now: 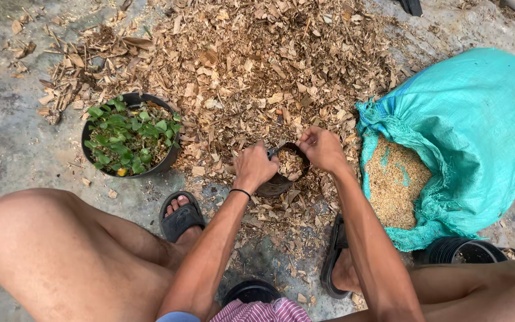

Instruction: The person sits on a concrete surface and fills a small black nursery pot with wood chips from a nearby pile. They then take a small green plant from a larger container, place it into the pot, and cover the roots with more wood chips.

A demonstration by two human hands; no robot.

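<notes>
A small black plastic grow bag (281,179) sits on the ground at the near edge of a heap of dry wood chips (251,65). It is partly filled with chips. My left hand (254,167) grips the bag's left rim. My right hand (322,148) pinches the bag's right rim, holding the mouth open. A thin black band circles my left wrist.
A black pot of green seedlings (131,135) stands to the left on the concrete. A teal woven sack (472,119), open and showing rice husk (393,182), lies at the right. Stacked black pots (461,250) sit lower right. My sandalled feet (181,216) flank the bag.
</notes>
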